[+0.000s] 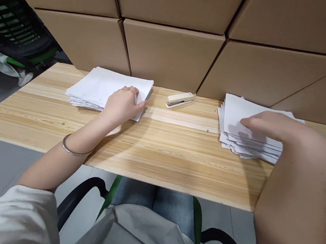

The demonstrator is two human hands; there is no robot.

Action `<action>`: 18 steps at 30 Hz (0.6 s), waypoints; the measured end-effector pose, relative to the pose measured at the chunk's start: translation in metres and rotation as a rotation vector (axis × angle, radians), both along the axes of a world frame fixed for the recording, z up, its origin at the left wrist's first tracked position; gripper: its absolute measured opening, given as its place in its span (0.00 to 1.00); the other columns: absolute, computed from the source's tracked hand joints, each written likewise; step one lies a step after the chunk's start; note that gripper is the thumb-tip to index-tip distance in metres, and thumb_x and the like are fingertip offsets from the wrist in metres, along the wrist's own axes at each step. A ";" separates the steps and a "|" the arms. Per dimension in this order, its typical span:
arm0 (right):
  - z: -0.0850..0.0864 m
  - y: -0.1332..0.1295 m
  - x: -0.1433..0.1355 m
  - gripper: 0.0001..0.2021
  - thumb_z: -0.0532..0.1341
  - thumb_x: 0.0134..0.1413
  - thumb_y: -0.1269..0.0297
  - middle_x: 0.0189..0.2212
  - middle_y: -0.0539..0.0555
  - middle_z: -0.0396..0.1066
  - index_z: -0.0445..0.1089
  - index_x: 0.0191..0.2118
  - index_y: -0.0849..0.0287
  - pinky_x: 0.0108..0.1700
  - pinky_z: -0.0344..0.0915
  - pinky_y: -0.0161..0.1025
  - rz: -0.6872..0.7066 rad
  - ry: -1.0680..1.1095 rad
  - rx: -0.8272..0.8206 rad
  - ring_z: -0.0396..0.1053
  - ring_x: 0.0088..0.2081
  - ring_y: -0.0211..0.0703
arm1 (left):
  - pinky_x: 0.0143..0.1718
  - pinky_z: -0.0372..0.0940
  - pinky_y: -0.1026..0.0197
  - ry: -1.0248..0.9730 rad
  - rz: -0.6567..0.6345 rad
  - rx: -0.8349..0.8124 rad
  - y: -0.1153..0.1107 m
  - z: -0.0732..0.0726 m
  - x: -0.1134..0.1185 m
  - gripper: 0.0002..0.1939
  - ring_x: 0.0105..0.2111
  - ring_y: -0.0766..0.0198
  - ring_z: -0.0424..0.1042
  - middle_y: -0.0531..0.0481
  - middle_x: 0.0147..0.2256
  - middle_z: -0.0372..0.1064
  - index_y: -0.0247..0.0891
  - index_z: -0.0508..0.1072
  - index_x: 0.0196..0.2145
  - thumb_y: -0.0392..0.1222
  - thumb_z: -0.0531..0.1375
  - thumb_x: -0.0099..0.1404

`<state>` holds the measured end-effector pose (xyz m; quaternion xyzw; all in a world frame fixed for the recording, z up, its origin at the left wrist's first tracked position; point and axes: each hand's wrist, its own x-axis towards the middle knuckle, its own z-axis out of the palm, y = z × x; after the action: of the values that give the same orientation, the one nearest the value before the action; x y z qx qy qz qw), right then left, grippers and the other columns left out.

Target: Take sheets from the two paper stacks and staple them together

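Note:
On the left part of the wooden table a stack of white paper sheets (94,85) lies with slightly uneven edges. My left hand (124,103) rests on its right side, thumb spread away from the fingers and nothing gripped. A second, rougher stack of white paper (237,128) lies to the right, its sheets fanned out at the front. Over that stack is my right hand (270,125), wrist bent, with one digit stretched out flat to the left; its other fingers are mostly hidden. Between the stacks sits a cream stapler (179,100), touched by neither hand.
Stacked brown cardboard boxes (171,52) form a wall along the back of the wooden table (158,150). A black and green chair (13,26) stands at the far left. Black armrests (82,196) flank my lap below the front edge.

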<state>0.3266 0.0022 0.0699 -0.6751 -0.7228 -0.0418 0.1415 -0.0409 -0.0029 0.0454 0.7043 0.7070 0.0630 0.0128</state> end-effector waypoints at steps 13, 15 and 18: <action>-0.025 0.008 -0.065 0.15 0.54 0.59 0.73 0.49 0.59 0.79 0.80 0.38 0.57 0.70 0.51 0.62 0.259 0.090 0.229 0.73 0.54 0.57 | 0.38 0.66 0.55 -0.322 0.064 -0.031 0.010 0.011 -0.022 0.20 0.34 0.52 0.75 0.44 0.31 0.77 0.37 0.81 0.44 0.49 0.56 0.63; -0.029 0.006 -0.075 0.16 0.53 0.61 0.71 0.47 0.58 0.80 0.80 0.39 0.55 0.65 0.56 0.62 0.320 0.114 0.235 0.74 0.51 0.57 | 0.36 0.65 0.56 -0.377 0.080 0.001 0.010 0.014 -0.025 0.16 0.31 0.56 0.73 0.46 0.29 0.76 0.36 0.81 0.38 0.44 0.56 0.62; -0.036 0.005 -0.084 0.17 0.52 0.62 0.70 0.44 0.58 0.81 0.80 0.39 0.55 0.56 0.62 0.58 0.369 0.123 0.197 0.75 0.46 0.57 | 0.36 0.65 0.57 -0.462 0.098 0.044 0.009 0.020 -0.029 0.12 0.31 0.57 0.71 0.47 0.29 0.76 0.37 0.80 0.32 0.44 0.57 0.61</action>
<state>0.2428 0.0069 0.0340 -0.5157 -0.8164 -0.0446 0.2560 -0.0694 0.0064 0.0656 0.6362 0.7170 0.2384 0.1560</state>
